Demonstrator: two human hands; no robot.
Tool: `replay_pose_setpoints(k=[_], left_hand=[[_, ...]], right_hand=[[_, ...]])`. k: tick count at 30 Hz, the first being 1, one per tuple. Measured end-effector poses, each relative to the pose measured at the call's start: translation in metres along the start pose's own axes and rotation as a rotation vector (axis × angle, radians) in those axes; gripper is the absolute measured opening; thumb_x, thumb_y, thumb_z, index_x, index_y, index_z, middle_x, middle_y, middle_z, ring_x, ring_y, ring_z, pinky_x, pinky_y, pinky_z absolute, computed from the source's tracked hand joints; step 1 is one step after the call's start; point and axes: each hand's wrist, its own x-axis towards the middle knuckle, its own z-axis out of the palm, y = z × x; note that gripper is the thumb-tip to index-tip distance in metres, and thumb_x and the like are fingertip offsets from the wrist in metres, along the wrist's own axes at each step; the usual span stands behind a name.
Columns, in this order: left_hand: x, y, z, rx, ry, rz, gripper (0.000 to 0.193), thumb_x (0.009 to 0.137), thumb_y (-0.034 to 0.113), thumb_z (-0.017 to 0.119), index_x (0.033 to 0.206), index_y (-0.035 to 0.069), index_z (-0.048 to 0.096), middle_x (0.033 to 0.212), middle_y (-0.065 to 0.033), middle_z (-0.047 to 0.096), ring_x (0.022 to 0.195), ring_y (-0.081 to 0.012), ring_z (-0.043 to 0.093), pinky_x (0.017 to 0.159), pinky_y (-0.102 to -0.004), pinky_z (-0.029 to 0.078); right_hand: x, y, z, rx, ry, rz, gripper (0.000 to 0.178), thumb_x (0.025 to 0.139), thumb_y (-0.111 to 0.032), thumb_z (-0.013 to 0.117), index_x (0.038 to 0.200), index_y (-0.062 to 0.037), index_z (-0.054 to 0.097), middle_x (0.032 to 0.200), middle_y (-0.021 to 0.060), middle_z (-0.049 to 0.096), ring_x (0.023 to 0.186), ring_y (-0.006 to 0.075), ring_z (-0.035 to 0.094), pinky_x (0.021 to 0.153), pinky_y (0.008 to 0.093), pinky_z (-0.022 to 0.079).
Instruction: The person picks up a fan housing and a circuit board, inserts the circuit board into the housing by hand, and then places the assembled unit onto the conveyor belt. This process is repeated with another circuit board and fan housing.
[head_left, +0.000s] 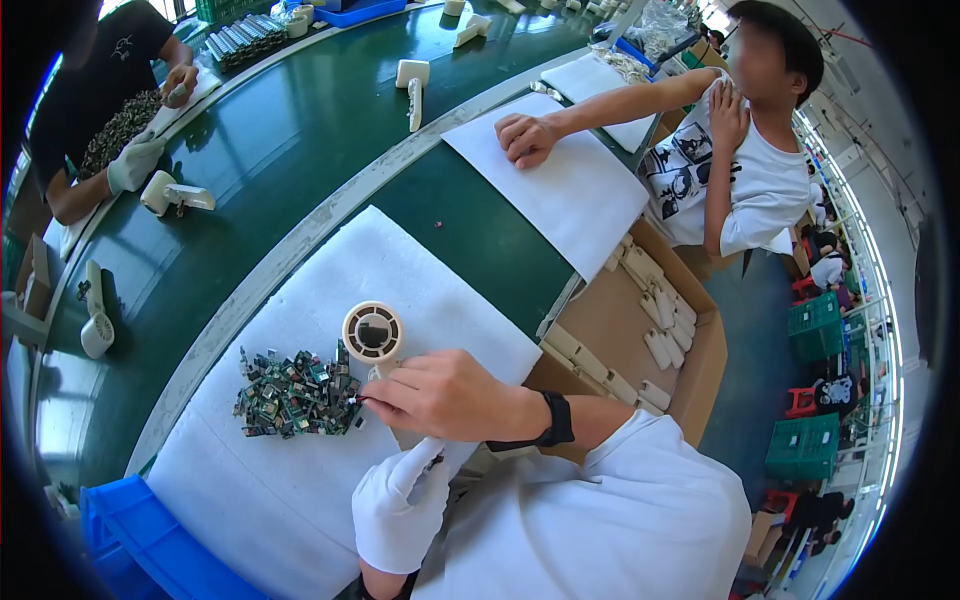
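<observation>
A cream handheld fan (373, 332) with a round slotted head lies over the white foam sheet (300, 260). Its handle runs under my right hand (435, 395), which is bare with a black watch at the wrist. The right fingertips pinch a thin wire (362, 399) with a tiny pale end, beside a pile of small green circuit boards (295, 395). My left hand (400, 510), in a white glove, is closed around what looks like the handle's lower end. A small dark piece shows by its thumb; I cannot tell what it is.
A blue bin (165, 540) stands at the lower left. On my right, a cardboard box (690, 385) holds cream casings. Beyond the grey rail runs a green conveyor (290, 140) carrying fan parts. One co-worker rests a hand on another foam sheet (560, 190); another sits far left.
</observation>
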Motion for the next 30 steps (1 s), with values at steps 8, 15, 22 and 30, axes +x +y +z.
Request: replay_pose_setpoints(k=[8,15,22,30], left_hand=[[-0.006,-0.004,0.003,-0.22,0.389,-0.308,0.038,0.082,-0.004,0.073,0.118,0.005,0.07,0.102,-0.0119,0.073,0.088,-0.0242,0.071,0.083,-0.034,0.054],[-0.004,-0.007,0.002,-0.177,0.402,-0.261,0.037,0.085,-0.009,0.068,0.121,0.002,0.069,0.111,-0.0131,0.072,0.098,-0.0255,0.069,0.088,-0.0355,0.054],[-0.006,-0.008,0.002,-0.164,0.395,-0.213,0.035,0.087,-0.008,0.066,0.121,0.002,0.069,0.115,-0.0144,0.071,0.102,-0.0263,0.068,0.091,-0.036,0.053],[-0.002,-0.008,0.001,-0.101,0.371,-0.209,0.03,0.086,-0.006,0.068,0.115,0.001,0.071,0.108,-0.0151,0.072,0.098,-0.0285,0.07,0.088,-0.0361,0.054]], right_hand=[[-0.004,0.0,0.011,0.067,0.086,0.024,0.015,0.081,-0.008,0.075,0.094,-0.009,0.069,0.07,0.0011,0.063,0.061,0.0166,0.063,0.054,0.0304,0.05],[0.0,0.004,0.004,0.261,0.116,0.101,0.012,0.08,-0.006,0.075,0.091,-0.0076,0.07,0.067,0.0018,0.062,0.058,0.0181,0.062,0.054,0.0302,0.05],[-0.012,-0.003,-0.006,0.417,0.034,0.182,0.011,0.08,-0.006,0.074,0.089,-0.0061,0.07,0.069,0.0049,0.064,0.06,0.0222,0.064,0.056,0.0336,0.051],[-0.017,-0.008,-0.01,0.441,-0.005,0.086,0.015,0.075,-0.003,0.077,0.089,-0.0057,0.072,0.069,0.0035,0.065,0.057,0.02,0.063,0.052,0.0319,0.05]])
